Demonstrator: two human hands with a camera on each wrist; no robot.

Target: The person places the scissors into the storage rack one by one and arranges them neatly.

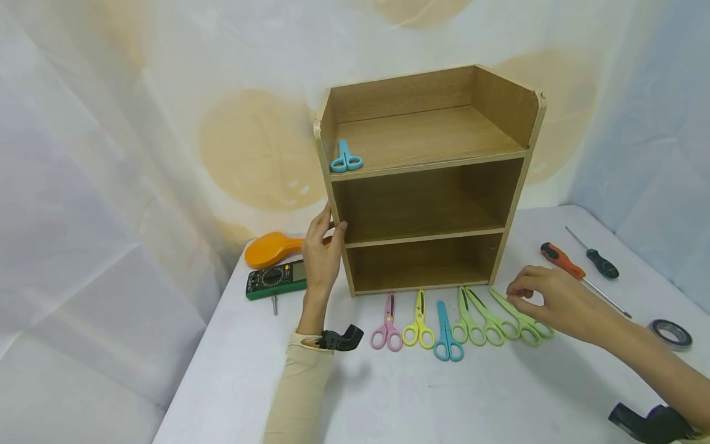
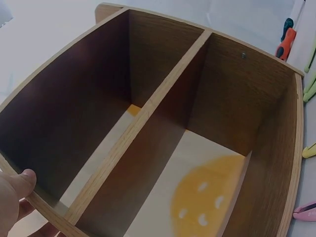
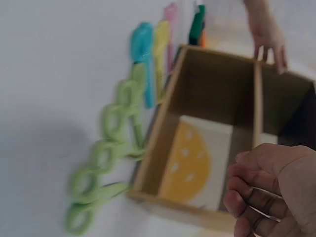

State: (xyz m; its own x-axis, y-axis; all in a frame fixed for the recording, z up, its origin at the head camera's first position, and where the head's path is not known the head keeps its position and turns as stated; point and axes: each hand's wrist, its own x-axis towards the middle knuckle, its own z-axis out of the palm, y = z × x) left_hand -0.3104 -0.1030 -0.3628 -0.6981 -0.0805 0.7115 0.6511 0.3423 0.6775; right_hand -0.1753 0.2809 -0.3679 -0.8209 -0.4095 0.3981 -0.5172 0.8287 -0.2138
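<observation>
A three-tier wooden shelf [image 1: 427, 237] stands on the table with its open compartments facing me. My left hand [image 1: 322, 259] grips its left side panel, thumb on the front edge and fingers round the outer face. Blue scissors [image 1: 344, 161] lie at the left of the top tier. My right hand [image 1: 560, 302] hovers with loosely curled fingers and holds nothing, near the rightmost green scissors [image 1: 521, 316]. Along the shelf's front base lie pink scissors [image 1: 389, 320], yellow scissors [image 1: 420, 314], another blue pair [image 1: 444, 327] and two more green pairs.
Left of the shelf are an orange rounded object [image 1: 272, 250], a green multimeter [image 1: 277, 279] and a small metal bolt [image 1: 274, 305]. On the right lie an orange-handled screwdriver [image 1: 563, 259], a dark-handled screwdriver [image 1: 601, 264] and a roll of black tape [image 1: 660, 327].
</observation>
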